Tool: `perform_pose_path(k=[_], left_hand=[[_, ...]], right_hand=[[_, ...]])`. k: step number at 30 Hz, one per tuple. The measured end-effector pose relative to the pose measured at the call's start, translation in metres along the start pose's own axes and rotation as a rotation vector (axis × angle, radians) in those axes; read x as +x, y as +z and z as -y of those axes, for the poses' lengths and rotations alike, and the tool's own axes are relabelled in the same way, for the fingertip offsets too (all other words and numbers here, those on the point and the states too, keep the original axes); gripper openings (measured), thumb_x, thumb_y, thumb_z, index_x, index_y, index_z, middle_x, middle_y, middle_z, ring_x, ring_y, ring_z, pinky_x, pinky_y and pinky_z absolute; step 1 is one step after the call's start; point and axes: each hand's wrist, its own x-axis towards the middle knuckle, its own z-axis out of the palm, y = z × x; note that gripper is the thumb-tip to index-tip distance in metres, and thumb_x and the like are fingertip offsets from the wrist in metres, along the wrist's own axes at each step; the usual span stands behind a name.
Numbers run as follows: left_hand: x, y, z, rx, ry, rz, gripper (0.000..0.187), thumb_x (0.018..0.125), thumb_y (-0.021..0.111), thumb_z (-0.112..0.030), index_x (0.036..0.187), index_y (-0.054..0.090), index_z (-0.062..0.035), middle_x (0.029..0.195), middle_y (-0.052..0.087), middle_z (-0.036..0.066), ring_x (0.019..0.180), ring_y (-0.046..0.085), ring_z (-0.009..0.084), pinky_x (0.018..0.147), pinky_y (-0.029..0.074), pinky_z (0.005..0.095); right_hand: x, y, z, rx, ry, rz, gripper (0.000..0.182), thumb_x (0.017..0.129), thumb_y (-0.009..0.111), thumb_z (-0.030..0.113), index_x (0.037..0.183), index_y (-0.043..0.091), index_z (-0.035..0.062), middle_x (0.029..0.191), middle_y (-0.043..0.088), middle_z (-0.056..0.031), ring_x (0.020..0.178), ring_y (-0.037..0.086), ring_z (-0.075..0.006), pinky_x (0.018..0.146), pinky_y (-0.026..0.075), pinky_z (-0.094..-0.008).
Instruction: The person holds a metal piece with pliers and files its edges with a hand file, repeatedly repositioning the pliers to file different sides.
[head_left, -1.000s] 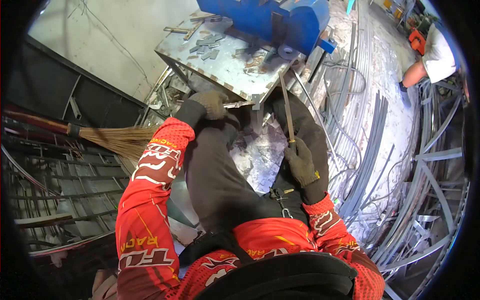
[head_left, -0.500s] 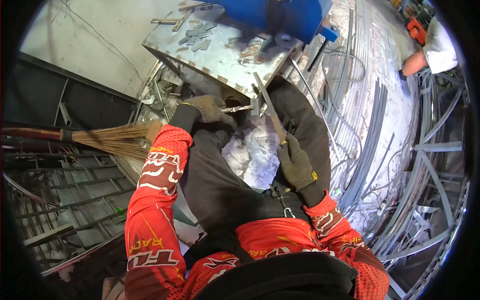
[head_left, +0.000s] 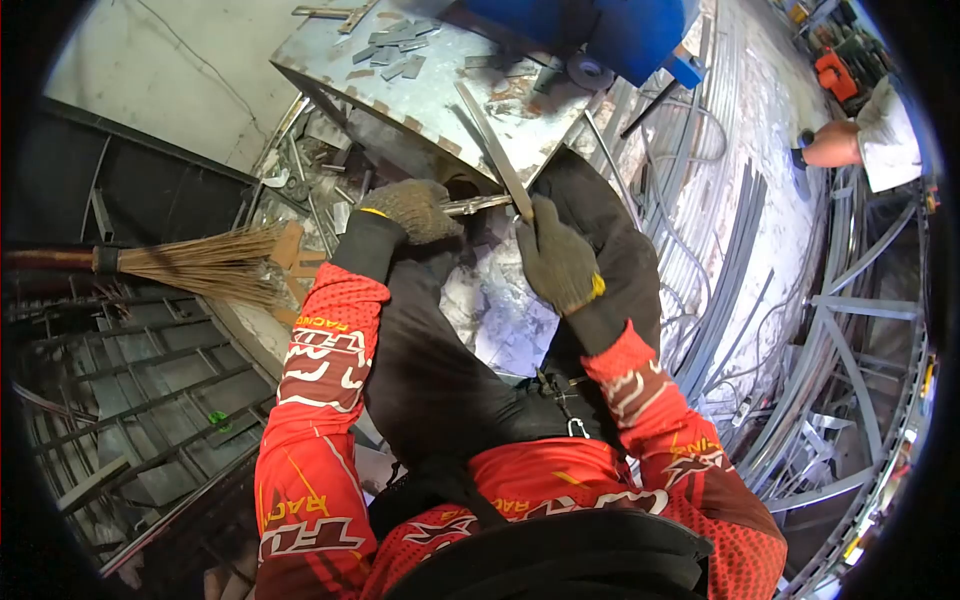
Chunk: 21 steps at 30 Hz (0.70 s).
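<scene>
My left hand [head_left: 412, 212], in a grey-green work glove, is closed around locking pliers [head_left: 478, 205] whose jaws point right at the table's near corner. Half a second ago a small metal plate showed in the jaws; now the file and my glove hide it. My right hand [head_left: 560, 256], gloved too, grips the near end of a long flat file [head_left: 497, 150]. The file slants up and left across the plier tips, its far end above the metal table [head_left: 430, 128]. Both hands are close together, over the gap between my knees.
Small flat metal pieces [head_left: 395, 45] lie on the table beside a blue machine [head_left: 600, 35]. A straw broom [head_left: 200, 262] is at left. Long metal bars [head_left: 735, 270] cover the floor at right. Another person's arm [head_left: 835, 146] shows at upper right.
My right hand has moved forward and left, pushing the file across the plier tips toward the table. My left hand keeps its hold on the pliers. The other person's arm has shifted slightly.
</scene>
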Motion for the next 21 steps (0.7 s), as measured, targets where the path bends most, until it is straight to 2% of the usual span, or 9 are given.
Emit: perform_pose_path(k=[4, 6, 8, 12, 14, 17, 18, 19, 21], left_hand=[[-0.002, 0.001, 0.0, -0.022, 0.02, -0.039, 0.061, 0.077, 0.077, -0.057, 0.117, 0.075, -0.011, 0.123, 0.072, 0.02, 0.116, 0.067, 0.0401, 0.101, 0.053, 0.0489], [-0.012, -0.005, -0.011, 0.056, 0.04, 0.035, 0.056, 0.081, 0.076, -0.057, 0.113, 0.074, -0.011, 0.112, 0.074, 0.018, 0.107, 0.07, 0.0378, 0.094, 0.054, 0.049], [-0.01, -0.004, -0.01, 0.044, 0.016, 0.039, 0.055, 0.08, 0.077, -0.056, 0.113, 0.074, -0.0118, 0.111, 0.075, 0.017, 0.107, 0.07, 0.0371, 0.094, 0.054, 0.0488], [-0.013, -0.005, -0.01, 0.004, 0.02, 0.05, 0.052, 0.079, 0.08, -0.052, 0.113, 0.074, -0.0132, 0.111, 0.075, 0.016, 0.108, 0.07, 0.0362, 0.094, 0.054, 0.0478], [-0.013, -0.006, -0.01, 0.004, 0.057, 0.064, 0.052, 0.079, 0.08, -0.051, 0.113, 0.074, -0.0134, 0.111, 0.075, 0.016, 0.109, 0.07, 0.0361, 0.094, 0.054, 0.0473], [-0.014, -0.004, -0.006, -0.01, 0.134, -0.01, 0.053, 0.079, 0.08, -0.051, 0.116, 0.074, -0.013, 0.113, 0.074, 0.017, 0.11, 0.069, 0.0367, 0.095, 0.053, 0.0468], [-0.015, -0.008, -0.007, -0.059, 0.08, 0.032, 0.054, 0.08, 0.079, -0.051, 0.117, 0.073, -0.0125, 0.114, 0.074, 0.017, 0.111, 0.069, 0.0368, 0.096, 0.053, 0.0463], [-0.015, -0.01, -0.008, -0.109, 0.026, 0.073, 0.055, 0.08, 0.079, -0.05, 0.119, 0.073, -0.012, 0.115, 0.074, 0.017, 0.112, 0.069, 0.0369, 0.097, 0.053, 0.0459], [-0.011, -0.01, -0.005, -0.112, 0.015, 0.058, 0.056, 0.079, 0.079, -0.052, 0.117, 0.073, -0.0119, 0.116, 0.073, 0.017, 0.111, 0.069, 0.0369, 0.096, 0.053, 0.0459]], right_hand=[[0.007, 0.0, -0.001, -0.093, -0.077, -0.045, 0.027, 0.101, 0.058, 0.028, 0.119, 0.052, 0.0084, 0.084, 0.07, -0.0237, 0.079, 0.07, -0.0461, 0.066, 0.055, -0.0578], [-0.028, -0.008, -0.007, -0.094, -0.017, 0.015, 0.025, 0.101, 0.059, 0.028, 0.115, 0.052, 0.0088, 0.08, 0.068, -0.0235, 0.075, 0.069, -0.0465, 0.065, 0.054, -0.058], [-0.073, -0.018, -0.015, -0.137, 0.062, 0.127, 0.026, 0.1, 0.059, 0.027, 0.117, 0.053, 0.0087, 0.081, 0.069, -0.0228, 0.077, 0.069, -0.046, 0.067, 0.054, -0.0573], [-0.116, -0.026, -0.024, -0.05, 0.116, 0.105, 0.028, 0.1, 0.06, 0.024, 0.122, 0.056, 0.0078, 0.085, 0.07, -0.0244, 0.08, 0.069, -0.0469, 0.069, 0.053, -0.0565], [-0.114, -0.026, -0.031, 0.095, 0.092, -0.093, 0.033, 0.099, 0.062, 0.023, 0.127, 0.057, 0.0064, 0.089, 0.07, -0.0263, 0.084, 0.069, -0.0478, 0.071, 0.053, -0.0554], [-0.089, -0.037, -0.03, 0.212, 0.061, -0.202, 0.036, 0.098, 0.064, 0.021, 0.129, 0.058, 0.005, 0.09, 0.07, -0.0271, 0.085, 0.069, -0.0488, 0.072, 0.054, -0.0548], [-0.082, -0.037, -0.033, 0.156, 0.104, -0.209, 0.038, 0.096, 0.066, 0.019, 0.13, 0.057, 0.0045, 0.098, 0.071, -0.0255, 0.09, 0.069, -0.0479, 0.078, 0.055, -0.0516], [-0.079, -0.039, -0.033, 0.156, 0.105, -0.207, 0.038, 0.096, 0.066, 0.019, 0.13, 0.057, 0.0045, 0.098, 0.071, -0.0255, 0.09, 0.069, -0.0479, 0.078, 0.055, -0.0516], [-0.074, -0.044, -0.029, 0.15, -0.04, -0.334, 0.04, 0.095, 0.067, 0.016, 0.13, 0.056, 0.0038, 0.108, 0.069, -0.0244, 0.097, 0.068, -0.0466, 0.085, 0.054, -0.0474]])
